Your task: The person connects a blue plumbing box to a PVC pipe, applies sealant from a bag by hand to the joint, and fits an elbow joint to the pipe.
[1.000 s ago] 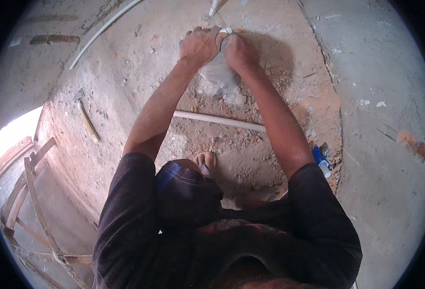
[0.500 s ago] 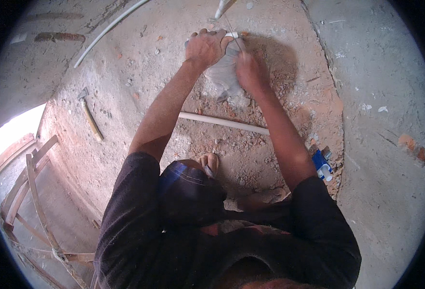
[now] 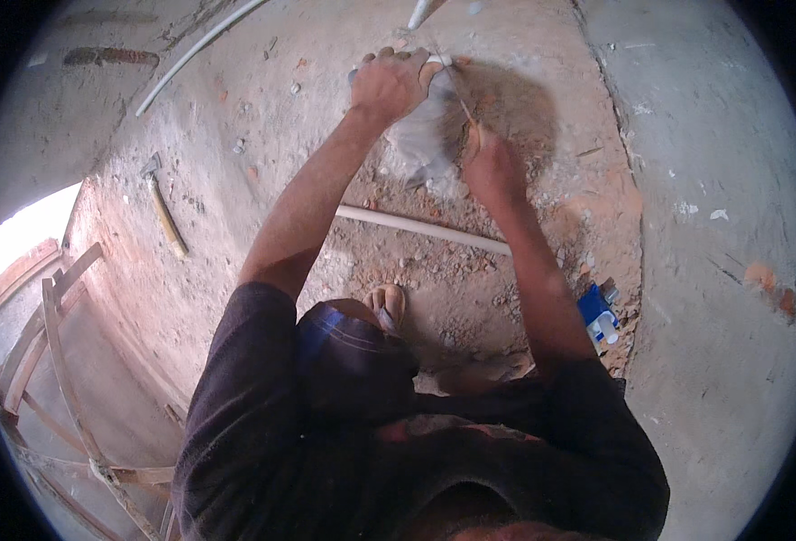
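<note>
My left hand (image 3: 387,88) is closed over a short white pipe (image 3: 439,59), pressing it against a grey stone-like block (image 3: 423,135). Only the pipe's end shows past my thumb; the rest is hidden under the palm. A thin, narrow blade (image 3: 460,101) runs from the pipe's end back to my right hand (image 3: 493,169), which is closed around its near end. Where the blade meets the pipe, it crosses it at a slant. Fine detail of the blade is too small to tell.
A long white pipe (image 3: 425,228) lies across the rubble nearer to me. A hammer (image 3: 167,213) rests at the left, near a wooden frame (image 3: 66,347). Blue-and-white packaging (image 3: 600,314) lies by the right wall. Another pipe (image 3: 201,56) curves at the far left.
My right hand has drawn back toward me and slightly right with the blade, showing more of its length. My left hand stays on the short pipe, almost unmoved.
</note>
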Demonstrator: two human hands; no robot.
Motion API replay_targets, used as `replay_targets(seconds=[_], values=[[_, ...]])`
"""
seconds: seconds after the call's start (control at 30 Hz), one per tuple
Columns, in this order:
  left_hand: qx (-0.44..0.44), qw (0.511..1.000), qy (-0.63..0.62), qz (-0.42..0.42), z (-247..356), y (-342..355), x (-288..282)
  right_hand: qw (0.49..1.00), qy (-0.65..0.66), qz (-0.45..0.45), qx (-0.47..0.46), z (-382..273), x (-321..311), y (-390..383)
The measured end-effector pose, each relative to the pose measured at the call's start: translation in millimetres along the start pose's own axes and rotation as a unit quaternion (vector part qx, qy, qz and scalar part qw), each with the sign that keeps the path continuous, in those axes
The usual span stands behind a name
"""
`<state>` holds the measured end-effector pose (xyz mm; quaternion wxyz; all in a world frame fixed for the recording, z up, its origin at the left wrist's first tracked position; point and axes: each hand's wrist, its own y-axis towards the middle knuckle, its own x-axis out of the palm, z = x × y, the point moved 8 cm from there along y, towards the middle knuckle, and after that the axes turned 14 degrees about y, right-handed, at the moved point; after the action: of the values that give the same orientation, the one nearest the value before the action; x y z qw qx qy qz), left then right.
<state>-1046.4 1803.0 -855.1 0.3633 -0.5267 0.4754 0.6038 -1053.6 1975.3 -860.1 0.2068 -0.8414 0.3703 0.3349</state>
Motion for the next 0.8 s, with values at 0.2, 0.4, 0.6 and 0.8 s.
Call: replay_targets(seconds=[0.2, 0.4, 0.6, 0.8], values=[[0.007, 1.000, 0.017, -0.012, 1.6, -0.1, 0.5, 1.000, -0.009, 0.001, -0.014, 4.1, 35.2, 68.3], [0.000, 0.999, 0.010, -0.031, 0.2, -1.4, 0.1, 0.999, 0.002, 0.009, 0.048, 6.3, 1.9, -13.0], [0.025, 1.000, 0.004, 0.002, 0.2, -4.8, 1.4, 1.000, 0.009, -0.007, 0.029, -10.5, 21.2, 66.7], [0.005, 1.000, 0.017, -0.011, 2.7, -4.7, 2.3, 0.998, 0.001, 0.010, 0.065, -5.3, 15.9, 57.1]])
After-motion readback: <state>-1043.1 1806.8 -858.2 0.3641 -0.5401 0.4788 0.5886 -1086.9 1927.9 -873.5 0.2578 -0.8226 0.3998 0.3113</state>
